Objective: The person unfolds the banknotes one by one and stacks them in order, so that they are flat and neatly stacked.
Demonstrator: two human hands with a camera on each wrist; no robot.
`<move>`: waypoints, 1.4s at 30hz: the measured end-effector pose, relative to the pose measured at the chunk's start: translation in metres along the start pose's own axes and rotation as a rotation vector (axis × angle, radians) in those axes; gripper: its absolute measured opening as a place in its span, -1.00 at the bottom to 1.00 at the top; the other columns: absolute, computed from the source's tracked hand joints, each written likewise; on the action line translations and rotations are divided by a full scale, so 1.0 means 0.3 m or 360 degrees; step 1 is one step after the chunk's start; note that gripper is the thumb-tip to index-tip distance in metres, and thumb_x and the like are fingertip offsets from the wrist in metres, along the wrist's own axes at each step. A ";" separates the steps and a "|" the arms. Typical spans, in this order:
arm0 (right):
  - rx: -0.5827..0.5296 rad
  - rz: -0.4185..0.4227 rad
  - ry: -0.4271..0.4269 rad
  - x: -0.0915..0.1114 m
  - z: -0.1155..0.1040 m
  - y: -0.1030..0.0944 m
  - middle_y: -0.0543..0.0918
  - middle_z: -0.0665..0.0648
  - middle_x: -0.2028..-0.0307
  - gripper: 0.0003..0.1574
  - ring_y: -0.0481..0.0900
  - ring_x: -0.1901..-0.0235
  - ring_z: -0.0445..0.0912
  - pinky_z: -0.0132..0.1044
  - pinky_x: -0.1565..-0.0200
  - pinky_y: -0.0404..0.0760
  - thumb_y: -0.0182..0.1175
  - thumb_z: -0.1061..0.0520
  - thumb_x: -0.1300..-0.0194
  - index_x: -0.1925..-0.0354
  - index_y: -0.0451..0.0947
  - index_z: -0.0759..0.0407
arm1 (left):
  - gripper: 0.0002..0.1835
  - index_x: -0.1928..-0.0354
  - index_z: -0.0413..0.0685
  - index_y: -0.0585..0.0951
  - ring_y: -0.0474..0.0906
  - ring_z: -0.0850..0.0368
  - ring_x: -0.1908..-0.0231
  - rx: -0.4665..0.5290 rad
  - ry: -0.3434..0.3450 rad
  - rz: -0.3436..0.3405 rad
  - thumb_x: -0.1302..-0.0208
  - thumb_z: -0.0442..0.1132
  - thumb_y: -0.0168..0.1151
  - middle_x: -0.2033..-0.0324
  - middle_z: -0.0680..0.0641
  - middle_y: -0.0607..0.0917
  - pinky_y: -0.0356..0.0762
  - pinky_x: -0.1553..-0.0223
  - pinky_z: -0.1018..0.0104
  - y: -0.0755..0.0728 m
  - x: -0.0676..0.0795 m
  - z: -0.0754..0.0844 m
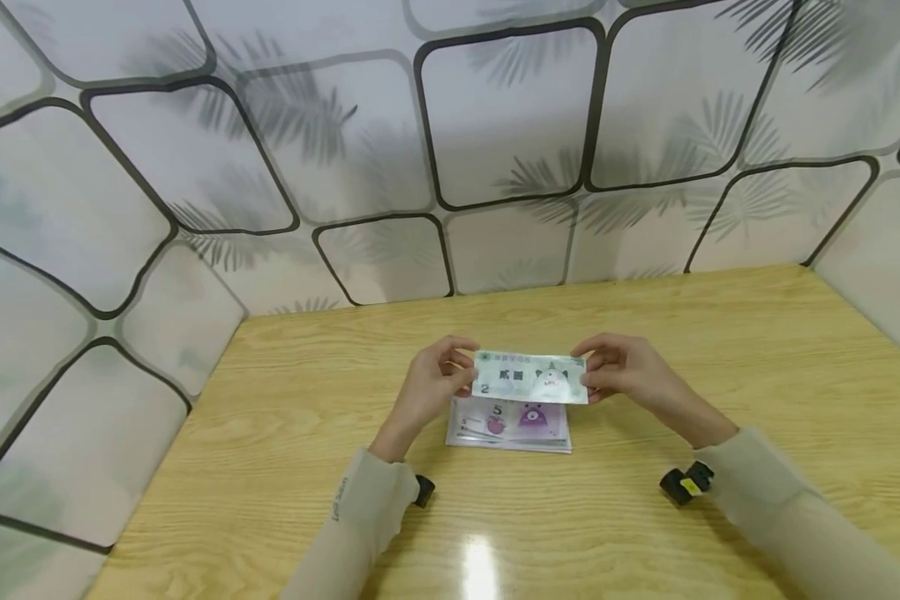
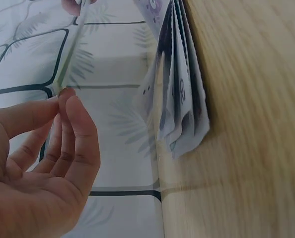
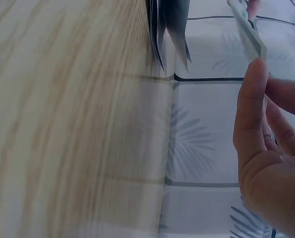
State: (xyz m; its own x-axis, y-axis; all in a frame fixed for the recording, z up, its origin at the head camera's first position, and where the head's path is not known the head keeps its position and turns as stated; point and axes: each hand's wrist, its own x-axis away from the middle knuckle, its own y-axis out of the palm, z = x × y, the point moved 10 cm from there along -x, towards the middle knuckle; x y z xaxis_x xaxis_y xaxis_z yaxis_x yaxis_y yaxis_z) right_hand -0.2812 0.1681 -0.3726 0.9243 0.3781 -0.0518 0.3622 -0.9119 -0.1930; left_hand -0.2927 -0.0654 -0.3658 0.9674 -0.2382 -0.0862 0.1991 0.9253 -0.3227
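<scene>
A pale green play banknote [image 1: 528,377] marked with a 2 and a cartoon bear is stretched flat between both hands above the table. My left hand [image 1: 429,379] pinches its left end between thumb and fingers. At the opposite end, my right hand [image 1: 630,372] pinches the note the same way. Beneath it lies a loose stack of play banknotes [image 1: 508,435], the top one purple with a 5; its far part is hidden behind the green note. In the left wrist view the stacked notes [image 2: 184,104] show bent, fanned edges.
The light wooden table [image 1: 270,433] meets a wall [image 1: 510,125] covered in black-outlined shapes and grey leaves. Small black devices sit at both wrists, one by the left sleeve [image 1: 360,517] and one by the right sleeve [image 1: 765,475]. Light glares off the table's near part.
</scene>
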 end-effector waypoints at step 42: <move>0.0362 -0.0423 0.0126 -0.048 0.035 0.149 0.61 0.09 0.53 -0.76 0.59 0.53 -0.09 -0.30 0.49 0.68 0.19 0.45 -0.31 0.05 0.50 0.55 | -0.69 -0.12 -0.35 0.59 0.62 0.09 0.43 -0.0235 -0.0250 -0.0307 -0.35 -0.50 0.25 0.33 -0.14 0.65 0.70 0.30 0.22 0.000 0.023 -0.086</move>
State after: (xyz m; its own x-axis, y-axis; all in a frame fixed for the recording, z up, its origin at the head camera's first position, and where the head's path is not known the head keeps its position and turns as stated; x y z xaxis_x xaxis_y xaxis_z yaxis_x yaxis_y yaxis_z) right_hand -0.2796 0.1234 -0.3907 0.8111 0.5756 0.1039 0.5634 -0.7212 -0.4031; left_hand -0.2900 -0.0746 -0.3908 0.9287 -0.3461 0.1333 0.3677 0.8118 -0.4536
